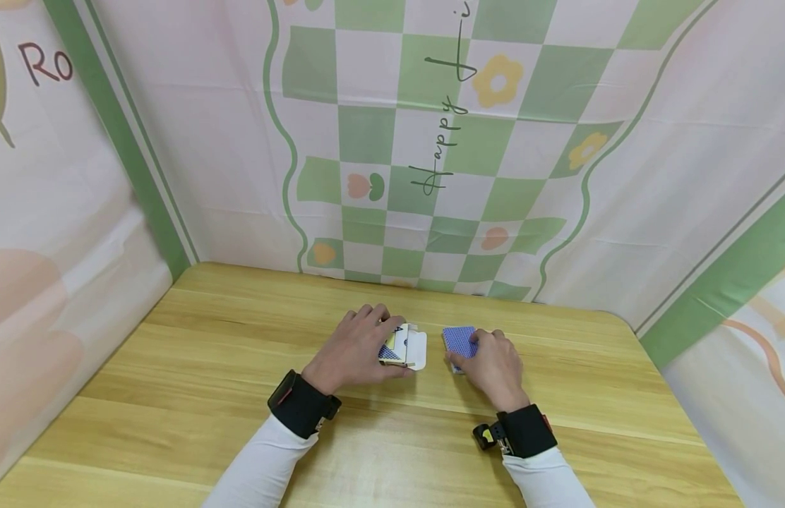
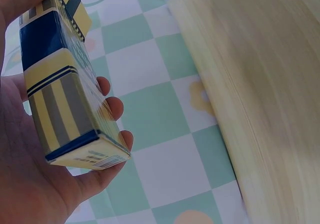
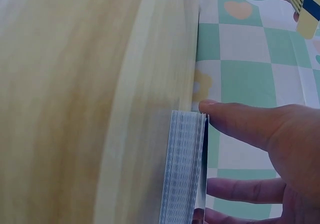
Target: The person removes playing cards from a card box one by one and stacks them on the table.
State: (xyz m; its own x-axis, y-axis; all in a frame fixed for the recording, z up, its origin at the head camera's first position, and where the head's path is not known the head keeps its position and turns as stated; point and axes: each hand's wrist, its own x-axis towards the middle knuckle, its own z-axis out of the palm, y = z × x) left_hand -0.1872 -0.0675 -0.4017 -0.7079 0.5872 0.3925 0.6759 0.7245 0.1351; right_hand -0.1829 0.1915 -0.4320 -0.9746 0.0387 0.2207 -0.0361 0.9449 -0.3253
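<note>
My left hand [image 1: 359,347] grips a playing card box [image 2: 62,99] with blue, cream and grey stripes, fingers along one side and thumb along the other. The box's white end flap [image 1: 418,351] stands open and points right, toward the deck. On the table to its right lies a deck of blue-backed playing cards [image 1: 457,340]. My right hand [image 1: 500,370] holds this deck from the right, thumb at the near edge and fingers at the far part. In the right wrist view, the top card [image 3: 205,149] sits slightly apart from the stack.
The wooden table [image 1: 176,367] ends at a hanging cloth [image 1: 424,233] with green and white checks along the back. More printed cloth hangs at both sides. Each wrist wears a black strap [image 1: 526,430] with a small camera.
</note>
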